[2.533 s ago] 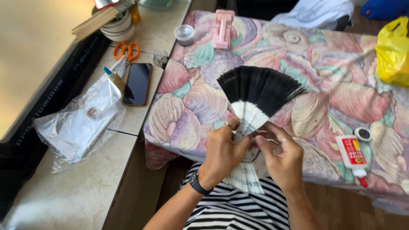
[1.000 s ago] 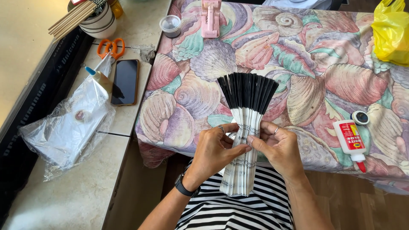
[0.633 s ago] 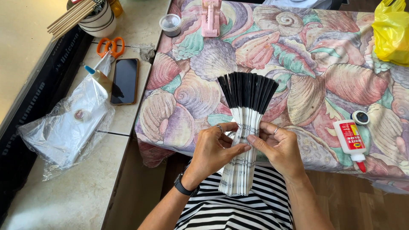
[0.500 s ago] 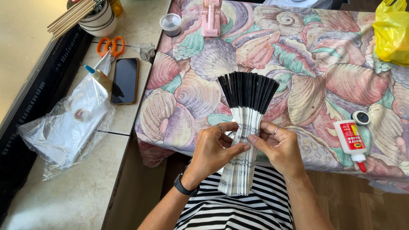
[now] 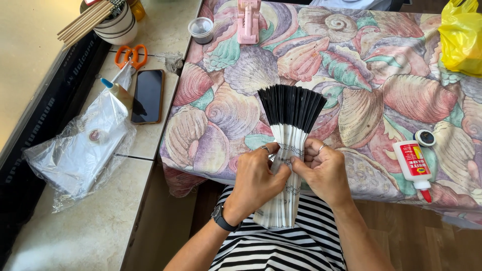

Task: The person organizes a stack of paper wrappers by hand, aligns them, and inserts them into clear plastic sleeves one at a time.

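Folded paper fan (image 5: 290, 145), white along its lower half and black at the splayed top, stands upright between both hands over the near edge of the shell-patterned cloth (image 5: 361, 85), its bottom end reaching down over the striped shirt (image 5: 281, 251). Left hand (image 5: 257, 180) pinches the pleats from the left with thumb and fingers closed on the paper; a ring shows on one finger and a dark watch (image 5: 221, 220) on the wrist. Right hand (image 5: 326, 173) grips the same pleats from the right, fingers curled tight against them. To the right on the cloth lies a glue bottle (image 5: 414, 163) with its black cap (image 5: 425, 137) just beside it. Left, on the counter, lie a clear plastic bag (image 5: 80, 153), a dark phone (image 5: 147, 96) and orange scissors (image 5: 129, 55). Farther off stand a small lidded cup (image 5: 201, 29), a pink tool (image 5: 249, 20), a pot of wooden sticks (image 5: 108, 20) and a yellow bag (image 5: 462, 37).
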